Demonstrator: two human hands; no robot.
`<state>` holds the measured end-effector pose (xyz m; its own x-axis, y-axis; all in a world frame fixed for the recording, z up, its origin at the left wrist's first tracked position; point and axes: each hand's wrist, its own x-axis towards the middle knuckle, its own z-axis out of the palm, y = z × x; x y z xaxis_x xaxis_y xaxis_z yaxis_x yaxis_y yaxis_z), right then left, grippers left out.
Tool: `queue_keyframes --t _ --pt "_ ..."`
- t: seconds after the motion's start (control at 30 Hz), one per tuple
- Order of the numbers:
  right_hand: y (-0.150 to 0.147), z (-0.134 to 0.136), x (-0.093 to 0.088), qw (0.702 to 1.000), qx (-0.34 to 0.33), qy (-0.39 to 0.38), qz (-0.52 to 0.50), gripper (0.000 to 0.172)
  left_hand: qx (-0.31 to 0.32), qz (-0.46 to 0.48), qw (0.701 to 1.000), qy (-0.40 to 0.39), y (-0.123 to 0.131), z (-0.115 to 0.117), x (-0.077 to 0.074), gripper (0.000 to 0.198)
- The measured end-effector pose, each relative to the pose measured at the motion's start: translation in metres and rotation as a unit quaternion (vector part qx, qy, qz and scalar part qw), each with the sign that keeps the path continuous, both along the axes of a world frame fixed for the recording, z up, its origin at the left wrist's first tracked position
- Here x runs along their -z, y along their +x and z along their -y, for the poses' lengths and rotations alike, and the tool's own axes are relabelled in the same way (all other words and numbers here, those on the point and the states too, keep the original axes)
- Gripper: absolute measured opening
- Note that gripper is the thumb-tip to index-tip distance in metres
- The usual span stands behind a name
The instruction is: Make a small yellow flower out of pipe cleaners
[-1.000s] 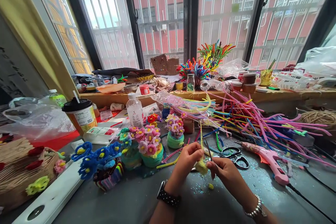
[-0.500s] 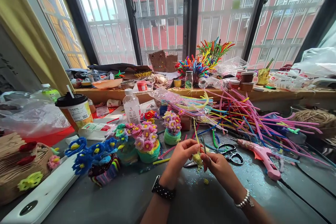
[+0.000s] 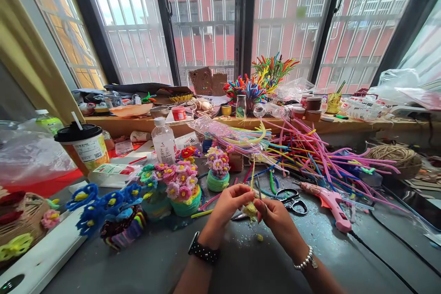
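Note:
My left hand (image 3: 231,206) is closed, pinching a yellow pipe cleaner (image 3: 253,173) whose long end stands upright above the fingertips. My right hand (image 3: 275,219) meets it at the fingertips, gripping a slim metal tool (image 3: 259,188) that points upward and looks like tweezers. Just below the fingers is a fuzzy pale-yellow clump (image 3: 250,211); whether it is held or rests on the table is unclear. A small yellow ball (image 3: 259,237) lies on the grey table (image 3: 241,266) among glittery specks. Black-handled scissors (image 3: 299,207) lie beyond my right hand.
A pink glue gun (image 3: 330,202) with its cord lies at the right. Pipe cleaners (image 3: 310,147) are heaped behind. Pots of pipe-cleaner flowers (image 3: 182,188), including blue ones (image 3: 110,204), stand at the left, near a drink cup (image 3: 84,147) and a water bottle (image 3: 163,140).
The head view has turned slightly right, so the scene sits farther left. Both hands keep nearly the same pose, holding the pipe cleaner and the metal tool.

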<state>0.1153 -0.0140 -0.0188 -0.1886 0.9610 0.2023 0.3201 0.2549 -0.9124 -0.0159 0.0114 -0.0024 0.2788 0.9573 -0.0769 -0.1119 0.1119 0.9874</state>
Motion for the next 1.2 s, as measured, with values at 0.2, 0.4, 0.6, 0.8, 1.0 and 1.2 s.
queue_keyframes --t 0.2,0.4,0.6,0.8,1.0,1.2 --pt "0.003 0.0 0.001 1.0 -0.004 -0.002 -0.004 0.058 -0.012 -0.019 0.999 0.028 0.002 0.001 -0.003 0.029" --pt "0.011 -0.004 0.005 0.994 0.053 -0.027 -0.091 0.049 0.024 -0.027 0.999 0.028 0.001 0.0 0.001 0.03" --pt "0.014 -0.002 -0.002 0.979 0.112 -0.011 -0.173 0.034 0.094 -0.053 0.994 0.018 0.003 -0.001 0.008 0.03" --pt "0.014 -0.002 -0.002 0.973 0.134 0.014 -0.189 0.032 0.146 -0.077 0.986 0.017 0.001 0.005 -0.001 0.028" --pt "0.015 -0.002 0.0 0.97 0.133 0.023 -0.203 0.032 0.22 -0.067 0.972 0.039 -0.001 0.008 -0.003 0.026" --pt "0.018 -0.006 0.004 0.977 0.12 -0.002 -0.174 0.04 0.071 -0.028 0.996 0.046 0.0 0.006 -0.005 0.022"
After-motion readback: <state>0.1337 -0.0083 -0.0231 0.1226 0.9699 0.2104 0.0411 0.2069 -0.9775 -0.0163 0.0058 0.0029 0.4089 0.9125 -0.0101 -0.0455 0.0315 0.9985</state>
